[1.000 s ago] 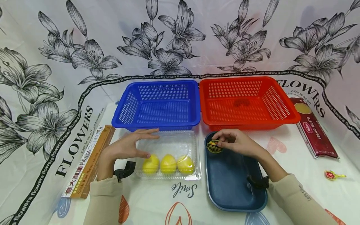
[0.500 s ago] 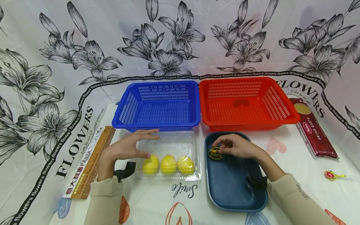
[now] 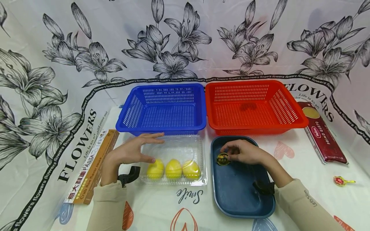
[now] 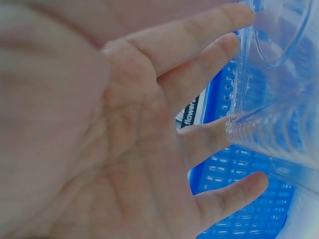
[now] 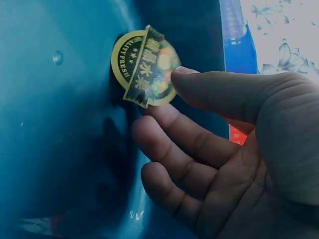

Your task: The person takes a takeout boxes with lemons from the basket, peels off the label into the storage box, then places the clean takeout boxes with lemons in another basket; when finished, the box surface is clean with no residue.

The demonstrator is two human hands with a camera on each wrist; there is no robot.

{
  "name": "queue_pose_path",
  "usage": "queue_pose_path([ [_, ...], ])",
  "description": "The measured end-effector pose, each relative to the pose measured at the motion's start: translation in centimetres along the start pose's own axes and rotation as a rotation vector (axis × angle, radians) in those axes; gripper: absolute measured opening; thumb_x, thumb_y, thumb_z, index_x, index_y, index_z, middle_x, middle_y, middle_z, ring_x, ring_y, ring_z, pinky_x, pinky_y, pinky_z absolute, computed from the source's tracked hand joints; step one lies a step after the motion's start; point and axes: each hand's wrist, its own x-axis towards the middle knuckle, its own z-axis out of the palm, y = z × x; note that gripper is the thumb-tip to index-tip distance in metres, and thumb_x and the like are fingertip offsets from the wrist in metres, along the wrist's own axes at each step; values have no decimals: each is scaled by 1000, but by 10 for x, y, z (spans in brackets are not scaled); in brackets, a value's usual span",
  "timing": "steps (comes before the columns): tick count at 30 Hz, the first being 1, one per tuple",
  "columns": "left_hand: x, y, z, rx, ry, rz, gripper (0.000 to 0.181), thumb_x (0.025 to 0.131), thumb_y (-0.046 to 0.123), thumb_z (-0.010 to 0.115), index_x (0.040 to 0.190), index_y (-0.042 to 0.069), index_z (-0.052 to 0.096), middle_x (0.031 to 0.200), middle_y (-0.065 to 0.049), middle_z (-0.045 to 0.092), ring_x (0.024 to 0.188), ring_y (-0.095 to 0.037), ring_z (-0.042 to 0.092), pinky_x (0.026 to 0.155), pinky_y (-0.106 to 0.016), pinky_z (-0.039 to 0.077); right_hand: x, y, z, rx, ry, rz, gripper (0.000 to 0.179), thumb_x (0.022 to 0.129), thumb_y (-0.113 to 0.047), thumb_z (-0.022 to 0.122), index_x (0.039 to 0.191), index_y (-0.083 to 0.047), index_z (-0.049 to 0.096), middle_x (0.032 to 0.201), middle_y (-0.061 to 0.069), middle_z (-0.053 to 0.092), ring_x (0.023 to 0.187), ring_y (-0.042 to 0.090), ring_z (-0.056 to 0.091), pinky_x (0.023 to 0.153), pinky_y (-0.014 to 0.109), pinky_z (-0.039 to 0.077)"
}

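My right hand (image 3: 245,152) pinches a round black-and-gold sticker (image 3: 223,159) by its edge, between thumb and index finger, over the dark blue tray (image 3: 240,205). Fruit pictures and gold characters show on the sticker (image 5: 144,67) in the right wrist view. The other fingers curl loosely beside it. My left hand (image 3: 131,150) lies with spread, fairly straight fingers at the left side of a clear plastic box (image 3: 188,146). Its fingertips touch the box (image 4: 279,124) in the left wrist view. Three yellow egg-shaped things (image 3: 173,168) sit in a row inside the box.
Behind stand a blue basket (image 3: 170,114) and a red basket (image 3: 245,117), side by side. A brown pasta box (image 3: 92,173) lies at the left. On the right are a dark red packet (image 3: 323,138) and a wrapped lollipop (image 3: 341,181).
My right hand has come slightly nearer and lower into the dark blue tray, with the sticker in its fingers. The left hand and the clear box have stayed in place.
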Motion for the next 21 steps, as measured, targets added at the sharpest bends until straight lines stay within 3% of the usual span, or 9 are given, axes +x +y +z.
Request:
queue_pose_path([
  [6,1,1,-1,-2,-5,-6,68,82,17,85,144,16,59,165,0,38,154,-38,27,112,-64,40,-2,-2,-3,-25,10,22,29,93,-6,71,121,-7,71,117,11,74,97,17,71,83,29,61],
  [15,1,1,-1,0,-4,-1,67,82,17,85,144,16,59,165,-1,38,154,-39,27,112,-64,40,-10,-9,-11,-22,64,28,30,94,-10,71,123,-9,71,114,9,74,100,19,69,85,32,59],
  [21,0,-1,1,-19,-5,12,67,83,16,84,144,14,59,165,-4,37,153,-42,27,111,-65,41,-15,-13,-19,32,112,28,31,94,-12,72,124,-9,71,115,14,74,99,20,70,82,27,58],
])
